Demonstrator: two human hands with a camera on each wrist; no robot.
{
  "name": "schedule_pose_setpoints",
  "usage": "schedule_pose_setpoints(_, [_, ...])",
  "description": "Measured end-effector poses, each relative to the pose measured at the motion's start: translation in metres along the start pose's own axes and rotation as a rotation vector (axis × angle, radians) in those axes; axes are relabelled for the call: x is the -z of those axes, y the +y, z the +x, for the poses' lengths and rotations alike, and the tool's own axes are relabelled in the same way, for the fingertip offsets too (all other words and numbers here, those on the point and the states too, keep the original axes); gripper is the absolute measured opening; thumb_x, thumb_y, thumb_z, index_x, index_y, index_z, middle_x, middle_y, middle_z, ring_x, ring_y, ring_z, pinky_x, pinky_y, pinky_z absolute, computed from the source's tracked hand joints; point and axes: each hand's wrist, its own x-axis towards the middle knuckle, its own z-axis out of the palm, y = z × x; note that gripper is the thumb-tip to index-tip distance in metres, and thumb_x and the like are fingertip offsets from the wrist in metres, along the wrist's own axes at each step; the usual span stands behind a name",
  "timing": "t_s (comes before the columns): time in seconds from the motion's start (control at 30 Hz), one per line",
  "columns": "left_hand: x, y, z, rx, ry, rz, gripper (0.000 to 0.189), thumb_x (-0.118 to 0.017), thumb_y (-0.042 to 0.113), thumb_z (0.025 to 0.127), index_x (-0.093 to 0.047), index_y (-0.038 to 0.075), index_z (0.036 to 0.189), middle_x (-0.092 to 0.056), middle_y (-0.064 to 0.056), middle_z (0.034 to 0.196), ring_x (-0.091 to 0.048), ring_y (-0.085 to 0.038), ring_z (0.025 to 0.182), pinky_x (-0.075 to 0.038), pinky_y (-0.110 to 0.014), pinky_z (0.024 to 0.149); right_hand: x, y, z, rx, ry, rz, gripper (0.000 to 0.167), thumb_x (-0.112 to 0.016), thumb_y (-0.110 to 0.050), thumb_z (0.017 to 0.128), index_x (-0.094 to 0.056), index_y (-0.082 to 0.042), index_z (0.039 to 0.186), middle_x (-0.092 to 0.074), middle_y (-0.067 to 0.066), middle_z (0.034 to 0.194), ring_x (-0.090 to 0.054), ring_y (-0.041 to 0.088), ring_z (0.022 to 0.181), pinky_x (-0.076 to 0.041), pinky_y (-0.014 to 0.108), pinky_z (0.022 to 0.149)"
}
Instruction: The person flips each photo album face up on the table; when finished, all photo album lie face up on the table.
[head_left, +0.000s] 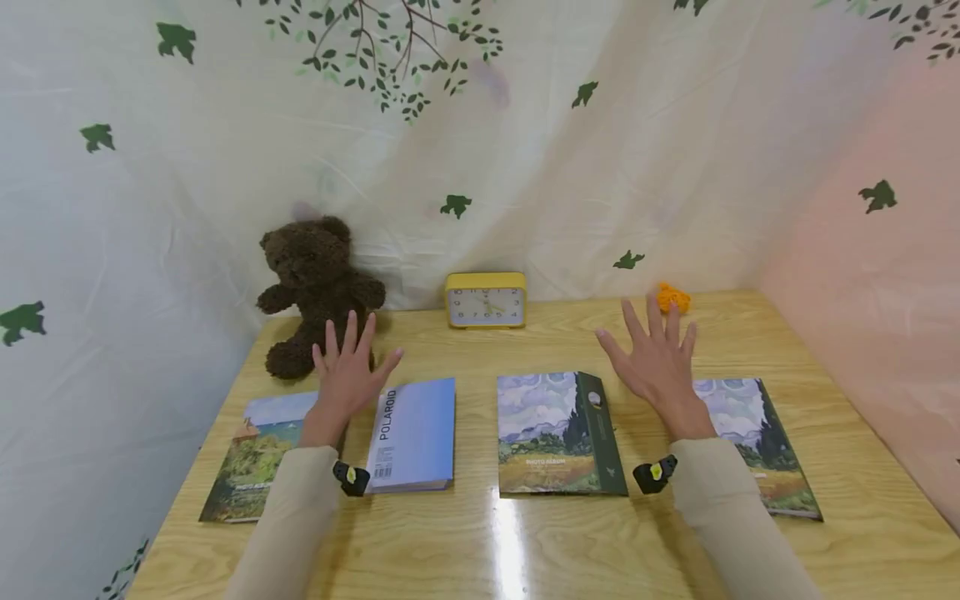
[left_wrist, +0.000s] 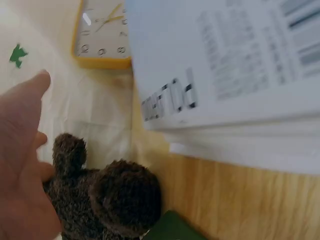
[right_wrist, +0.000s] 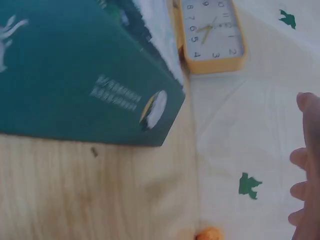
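Note:
My left hand [head_left: 346, 381] is spread flat above the table, holding nothing. Beneath and beside it are a landscape-covered album [head_left: 258, 442] and a blue album marked POLAROID [head_left: 417, 433]. My right hand [head_left: 660, 371] is also spread, with fingers straight and nothing held. It overlaps a painted-cover album [head_left: 757, 433] at the right, partly hidden by the forearm. A matching photo album [head_left: 538, 442] with a dark green spine [right_wrist: 75, 90] lies left of that hand. In the left wrist view the POLAROID cover [left_wrist: 225, 65] shows close up beside the left hand [left_wrist: 22, 165].
A brown teddy bear [head_left: 318, 283] sits at the back left. The yellow alarm clock [head_left: 486, 301] stands at the back middle, and a small orange figure [head_left: 672, 298] lies at the back right. A leaf-printed cloth [head_left: 540, 167] hangs behind the wooden table [head_left: 420, 550].

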Motion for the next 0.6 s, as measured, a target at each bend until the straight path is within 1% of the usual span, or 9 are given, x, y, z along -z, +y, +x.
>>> schedule_pose_setpoints(0.13, [0.011, -0.007, 0.004, -0.060, 0.053, -0.125, 0.077, -0.047, 0.052, 0.096, -0.017, 0.012, 0.155, -0.010, -0.019, 0.160, -0.001, -0.046, 0.145, -0.005, -0.067, 0.112, 0.001, -0.012, 0.009, 0.067, 0.069, 0.057, 0.079, -0.039, -0.063, 0.094, -0.018, -0.018, 0.155, -0.004, 0.017, 0.161, 0.003, 0.043, 0.146, 0.000, 0.067, 0.112])
schedule_pose_setpoints(0.2, [0.017, -0.010, 0.004, -0.082, 0.079, -0.198, 0.072, -0.051, 0.044, 0.097, -0.023, 0.007, 0.153, -0.017, -0.022, 0.157, -0.008, -0.047, 0.143, -0.010, -0.065, 0.112, 0.000, -0.019, 0.013, 0.112, 0.117, 0.105, 0.078, -0.045, -0.057, 0.094, -0.020, -0.014, 0.154, -0.013, 0.018, 0.159, -0.006, 0.041, 0.146, -0.007, 0.064, 0.114])
schedule_pose_setpoints(0.27, [0.023, -0.013, 0.003, -0.090, 0.097, -0.261, 0.067, -0.053, 0.039, 0.098, -0.028, 0.004, 0.150, -0.023, -0.025, 0.154, -0.016, -0.047, 0.142, -0.014, -0.064, 0.112, -0.001, -0.027, 0.017, 0.161, 0.163, 0.152, 0.076, -0.052, -0.049, 0.094, -0.024, -0.010, 0.153, -0.020, 0.019, 0.156, -0.014, 0.040, 0.144, -0.015, 0.061, 0.114])
schedule_pose_setpoints(0.33, [0.029, -0.017, 0.000, -0.070, 0.100, -0.303, 0.065, -0.052, 0.040, 0.098, -0.032, 0.004, 0.148, -0.027, -0.026, 0.152, -0.022, -0.046, 0.140, -0.019, -0.064, 0.110, -0.004, -0.037, 0.020, 0.213, 0.199, 0.201, 0.073, -0.057, -0.041, 0.094, -0.027, -0.007, 0.151, -0.025, 0.020, 0.154, -0.022, 0.039, 0.141, -0.021, 0.059, 0.113])
schedule_pose_setpoints(0.4, [0.033, -0.021, -0.004, -0.040, 0.096, -0.336, 0.066, -0.051, 0.043, 0.097, -0.033, 0.005, 0.148, -0.031, -0.024, 0.150, -0.028, -0.044, 0.138, -0.026, -0.062, 0.108, -0.007, -0.049, 0.022, 0.260, 0.224, 0.247, 0.071, -0.060, -0.035, 0.093, -0.030, -0.005, 0.149, -0.029, 0.020, 0.152, -0.027, 0.039, 0.139, -0.025, 0.058, 0.111])
schedule_pose_setpoints(0.47, [0.037, -0.027, -0.008, -0.009, 0.096, -0.367, 0.067, -0.051, 0.046, 0.097, -0.035, 0.006, 0.147, -0.036, -0.022, 0.147, -0.033, -0.041, 0.135, -0.032, -0.059, 0.106, -0.011, -0.061, 0.024, 0.290, 0.223, 0.289, 0.069, -0.061, -0.032, 0.093, -0.031, -0.004, 0.149, -0.030, 0.019, 0.151, -0.028, 0.038, 0.138, -0.027, 0.057, 0.111])
schedule_pose_setpoints(0.53, [0.040, -0.034, -0.013, 0.007, 0.099, -0.396, 0.066, -0.052, 0.046, 0.096, -0.036, 0.007, 0.147, -0.039, -0.020, 0.145, -0.036, -0.039, 0.133, -0.037, -0.056, 0.103, -0.016, -0.074, 0.025, 0.316, 0.222, 0.331, 0.068, -0.062, -0.030, 0.092, -0.033, -0.003, 0.147, -0.032, 0.018, 0.150, -0.029, 0.037, 0.138, -0.028, 0.056, 0.111])
schedule_pose_setpoints(0.6, [0.042, -0.042, -0.018, 0.010, 0.103, -0.425, 0.065, -0.053, 0.044, 0.096, -0.037, 0.006, 0.146, -0.042, -0.020, 0.143, -0.038, -0.038, 0.131, -0.038, -0.055, 0.103, -0.023, -0.087, 0.026, 0.334, 0.216, 0.365, 0.066, -0.062, -0.028, 0.093, -0.035, -0.002, 0.146, -0.033, 0.017, 0.149, -0.030, 0.036, 0.138, -0.029, 0.055, 0.110])
